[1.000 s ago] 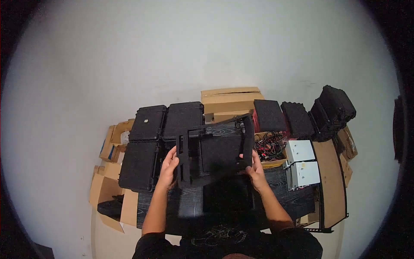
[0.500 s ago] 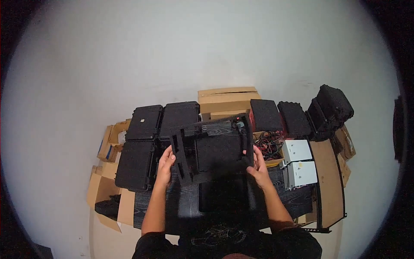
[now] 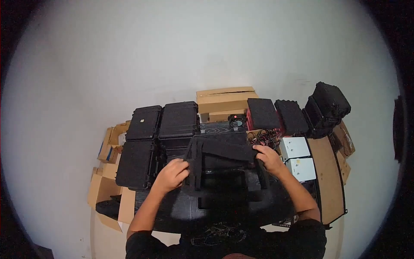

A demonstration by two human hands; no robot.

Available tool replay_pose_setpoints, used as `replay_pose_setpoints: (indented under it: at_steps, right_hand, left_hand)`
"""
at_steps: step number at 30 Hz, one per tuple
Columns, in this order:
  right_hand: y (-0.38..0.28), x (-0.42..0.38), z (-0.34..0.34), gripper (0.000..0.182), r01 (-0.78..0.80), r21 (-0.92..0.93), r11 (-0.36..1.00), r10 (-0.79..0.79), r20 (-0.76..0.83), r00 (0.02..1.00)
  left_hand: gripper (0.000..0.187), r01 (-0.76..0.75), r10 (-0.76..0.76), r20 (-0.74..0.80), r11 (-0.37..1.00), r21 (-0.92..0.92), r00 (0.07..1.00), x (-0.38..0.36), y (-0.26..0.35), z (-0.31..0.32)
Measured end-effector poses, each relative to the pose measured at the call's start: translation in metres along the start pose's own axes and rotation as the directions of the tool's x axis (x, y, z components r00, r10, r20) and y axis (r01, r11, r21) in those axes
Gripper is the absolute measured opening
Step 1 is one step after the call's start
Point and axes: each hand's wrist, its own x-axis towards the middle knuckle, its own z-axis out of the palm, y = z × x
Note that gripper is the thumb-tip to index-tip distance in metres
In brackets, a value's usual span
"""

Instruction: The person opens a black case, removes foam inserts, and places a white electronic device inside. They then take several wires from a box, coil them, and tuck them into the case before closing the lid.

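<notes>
A black foam insert (image 3: 230, 151) with large cut-outs hangs between my two hands over an open black hard case (image 3: 217, 137). On its left side, my left hand (image 3: 173, 173) grips the foam edge with curled fingers. My right hand (image 3: 268, 159) pinches the insert's upper right corner between thumb and fingers. Through the cut-outs the dark inside of the case shows, and the foam overlaps much of it. The lower part of the case is lost in shadow near my shirt.
Closed black cases (image 3: 136, 163) stand at the left. White boxes (image 3: 297, 147) and a carton of tangled cables (image 3: 264, 138) lie right of the foam. More black cases (image 3: 293, 117) stand at the back right. Cardboard boxes (image 3: 226, 99) sit behind the dark wooden table (image 3: 166, 216).
The foam insert has tipped and come down toward the case. My left hand has moved lower and turned knuckles up; my right hand has shifted up and right to the corner.
</notes>
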Motion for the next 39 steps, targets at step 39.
replay_pose_setpoints:
  at_steps: [39]
  right_hand:
    - [-0.036, -0.07, 0.132, 0.053, -0.667, 0.071, 0.742, 0.556, 0.492, 0.671]
  left_hand:
    - [0.077, 0.473, -0.4, 0.459, 0.88, -0.048, 0.793, -0.117, 0.063, 0.165]
